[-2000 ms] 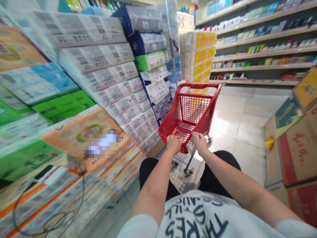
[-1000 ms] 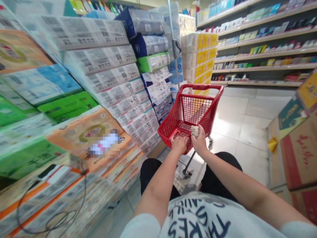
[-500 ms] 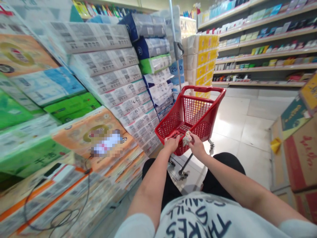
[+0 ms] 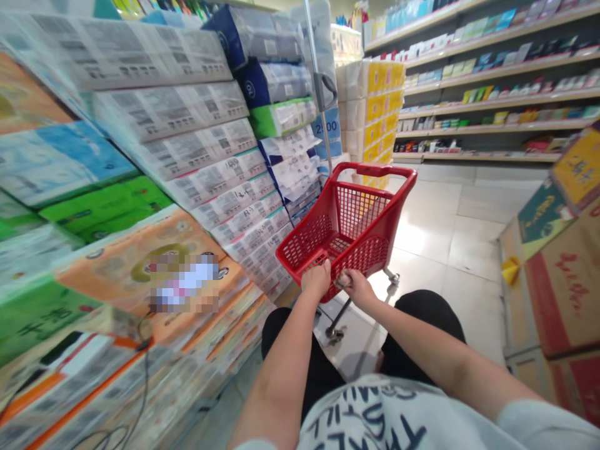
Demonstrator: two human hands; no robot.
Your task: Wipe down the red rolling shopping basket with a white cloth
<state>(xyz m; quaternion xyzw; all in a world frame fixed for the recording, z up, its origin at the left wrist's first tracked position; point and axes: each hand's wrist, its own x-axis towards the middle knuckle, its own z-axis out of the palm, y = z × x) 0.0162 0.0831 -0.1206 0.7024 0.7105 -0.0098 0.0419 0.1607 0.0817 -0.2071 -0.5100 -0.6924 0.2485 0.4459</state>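
Note:
A red plastic shopping cart (image 4: 363, 234) stands in front of my knees, its basket open at the top. My left hand (image 4: 317, 280) is closed over the near rim of the basket. Beside it, at the outer side of the same rim, my right hand (image 4: 359, 290) is closed on a crumpled whitish cloth (image 4: 344, 279). Only a small piece of the cloth shows between the fingers; it lies against or very near the cart's red plastic.
Packs of tissue paper (image 4: 187, 140) are stacked high on the left, with orange packs (image 4: 154, 256) nearer me. A metal pole (image 4: 315, 69) rises behind the cart. Cardboard boxes (image 4: 567, 281) stand at the right, and stocked shelves (image 4: 487, 94) line the back.
My right hand has moved slightly left and down along the rim, and less of the cloth shows. My left hand stays on the rim. The whole view has shifted a little.

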